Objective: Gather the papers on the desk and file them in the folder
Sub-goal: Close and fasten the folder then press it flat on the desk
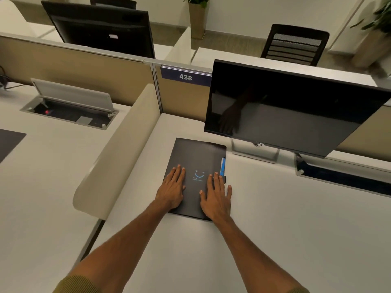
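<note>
Head view: left hand (pixel 171 188) flat, fingers extended, grasping nothing, pressed on closed black folder (pixel 197 157) lying on worktop (pixel 275 218). Right hand (pixel 216 195) likewise flat on folder's right side. Blue papers (pixel 222 167) protruding at right edge, mostly hidden.

White desk (pixel 275 208) carries closed black folder (pixel 196 159); monitor stand (pixel 254 152) behind it; blue sheet, possibly paper, at folder's edge.

White desks (pixel 275 229) split by beige partitions (pixel 63 66) — dark monitor (pixel 285 111), mesh chair (pixel 296 45), potted plant (pixel 197 15) beyond.
</note>
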Motion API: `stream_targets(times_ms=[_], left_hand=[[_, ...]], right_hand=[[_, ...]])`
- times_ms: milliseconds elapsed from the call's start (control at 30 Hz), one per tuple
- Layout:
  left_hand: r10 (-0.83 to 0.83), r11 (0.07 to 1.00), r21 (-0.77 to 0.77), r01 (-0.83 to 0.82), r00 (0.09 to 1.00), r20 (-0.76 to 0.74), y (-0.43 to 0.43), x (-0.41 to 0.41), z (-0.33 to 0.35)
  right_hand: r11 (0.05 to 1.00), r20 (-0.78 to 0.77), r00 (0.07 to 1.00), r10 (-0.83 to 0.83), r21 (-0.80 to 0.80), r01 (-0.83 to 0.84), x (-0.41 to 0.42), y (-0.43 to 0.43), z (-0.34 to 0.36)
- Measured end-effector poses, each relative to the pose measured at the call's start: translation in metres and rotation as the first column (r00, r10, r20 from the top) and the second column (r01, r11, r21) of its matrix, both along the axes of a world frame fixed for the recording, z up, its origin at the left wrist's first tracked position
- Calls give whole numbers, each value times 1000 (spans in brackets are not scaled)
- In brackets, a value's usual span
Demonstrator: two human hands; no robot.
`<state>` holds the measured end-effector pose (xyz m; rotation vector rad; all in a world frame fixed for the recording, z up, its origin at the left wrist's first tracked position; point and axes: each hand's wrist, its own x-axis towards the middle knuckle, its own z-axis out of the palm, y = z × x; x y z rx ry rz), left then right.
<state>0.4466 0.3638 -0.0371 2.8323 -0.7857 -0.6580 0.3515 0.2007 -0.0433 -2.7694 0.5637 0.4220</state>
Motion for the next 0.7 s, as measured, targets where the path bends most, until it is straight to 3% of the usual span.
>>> stream_targets(times_ms=[700], left_hand=[[5,998,-68,-3,999,34,-37,83,-15]], right_hand=[[999,24,999,-31,-17,31,76,-36,-6]])
